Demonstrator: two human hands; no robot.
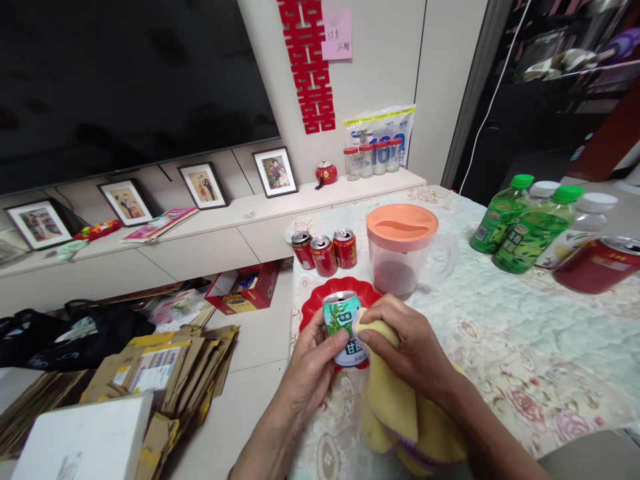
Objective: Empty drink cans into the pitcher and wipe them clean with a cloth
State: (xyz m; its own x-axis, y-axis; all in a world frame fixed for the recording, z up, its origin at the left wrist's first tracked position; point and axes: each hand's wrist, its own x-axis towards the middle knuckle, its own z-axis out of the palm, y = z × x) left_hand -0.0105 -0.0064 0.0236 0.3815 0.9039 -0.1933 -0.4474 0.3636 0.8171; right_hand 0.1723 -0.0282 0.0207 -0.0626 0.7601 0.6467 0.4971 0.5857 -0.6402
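Observation:
My left hand [316,360] is wrapped around a green and white drink can [341,312], which stays upright over the near part of a red scalloped plate [313,299]. In my right hand [407,340] a yellow cloth [390,400] with purple edging is bunched up, its pinched end pressed to the can's right side. The rest of the cloth hangs down over the tablecloth. Just beyond the plate stand three red cans [323,257]. Close by on the right is a clear plastic pitcher [397,267] with an orange lid.
Green-capped bottles [533,230], white-capped bottles and a large red can-shaped container [597,263] stand at the table's right. Framed photos [275,172] and small red-lidded jars [367,161] line the cabinet behind. Flattened cardboard [160,373] and a white box [85,440] lie left of the table.

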